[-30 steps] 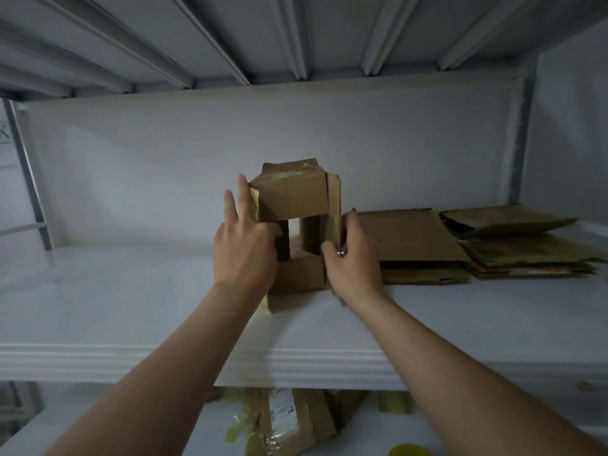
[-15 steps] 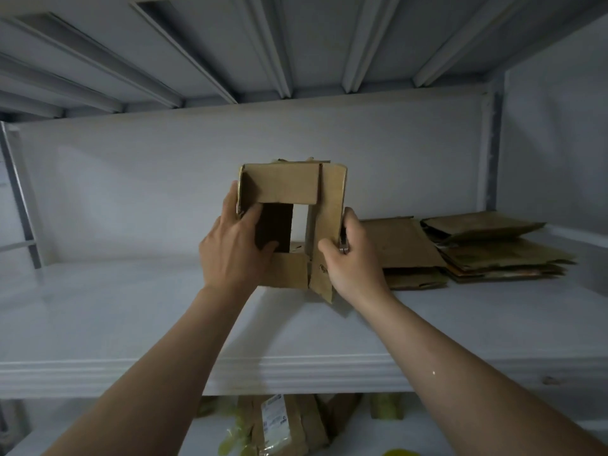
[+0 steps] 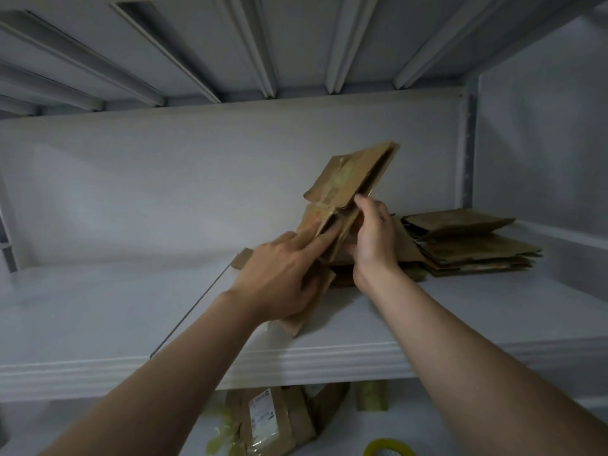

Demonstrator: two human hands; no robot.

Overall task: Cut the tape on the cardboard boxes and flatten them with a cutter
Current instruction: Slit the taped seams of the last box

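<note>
A brown cardboard box (image 3: 352, 179), pressed nearly flat, is tilted up to the right above the white shelf (image 3: 98, 307). My left hand (image 3: 283, 274) holds its lower end, fingers stretched along the top face and the flap pinched beneath. My right hand (image 3: 373, 233) grips the box's middle from the right, fingers curled over the edge. No cutter shows plainly; whatever my right hand holds besides the box is hidden.
A stack of flattened cardboard (image 3: 470, 248) lies at the shelf's back right, right behind my right hand. A small cardboard scrap (image 3: 241, 258) lies left of the box. On the lower shelf are brown packages (image 3: 266, 419) and a yellow tape roll (image 3: 390, 447).
The box stood open and squarish between both hands. Now it is collapsed flat, lifted and tilted toward the right, closer to the flattened stack.
</note>
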